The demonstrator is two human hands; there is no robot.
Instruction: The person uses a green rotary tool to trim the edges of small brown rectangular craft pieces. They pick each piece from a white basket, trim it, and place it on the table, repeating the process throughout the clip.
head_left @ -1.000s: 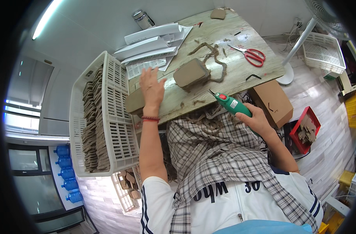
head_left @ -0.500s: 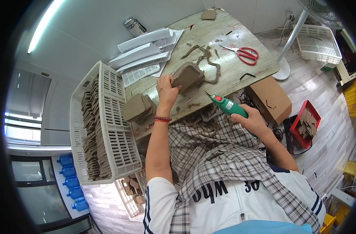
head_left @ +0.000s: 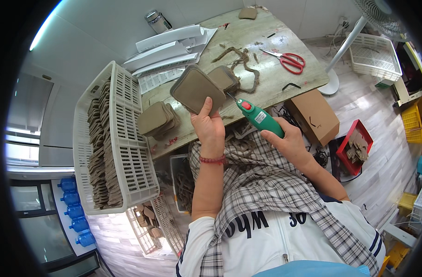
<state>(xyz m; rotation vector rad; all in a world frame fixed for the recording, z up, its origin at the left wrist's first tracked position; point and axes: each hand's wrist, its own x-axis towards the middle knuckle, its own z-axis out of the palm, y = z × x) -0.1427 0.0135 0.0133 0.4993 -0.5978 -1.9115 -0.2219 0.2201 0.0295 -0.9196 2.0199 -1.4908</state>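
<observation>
My left hand [head_left: 209,131] grips a tan square pad with rounded corners [head_left: 196,90], its thumb on the face and its fingers underneath. The pad is raised and tilted above the table's near edge. In my right hand [head_left: 292,143] is a green electric hand tool with a red button [head_left: 261,118]. The tool's thin metal tip points toward the pad's right side, close to it; whether they touch I cannot tell. Behind the held pad lies another tan pad [head_left: 223,77] beside a tangle of brown fuzzy strips [head_left: 251,76]. A small stack of tan pads [head_left: 154,118] rests left of my hand.
Red-handled scissors [head_left: 292,63] and white papers [head_left: 169,51] lie on the worn table [head_left: 275,85]. A white crate [head_left: 139,161] packed with pads stands at its left. A cardboard box [head_left: 315,117], a red tray [head_left: 358,127] and a fan [head_left: 352,41] are at the right.
My left hand has lifted a pad off the table and turned it face up toward me. The green tool has moved left, bringing its tip near the pad.
</observation>
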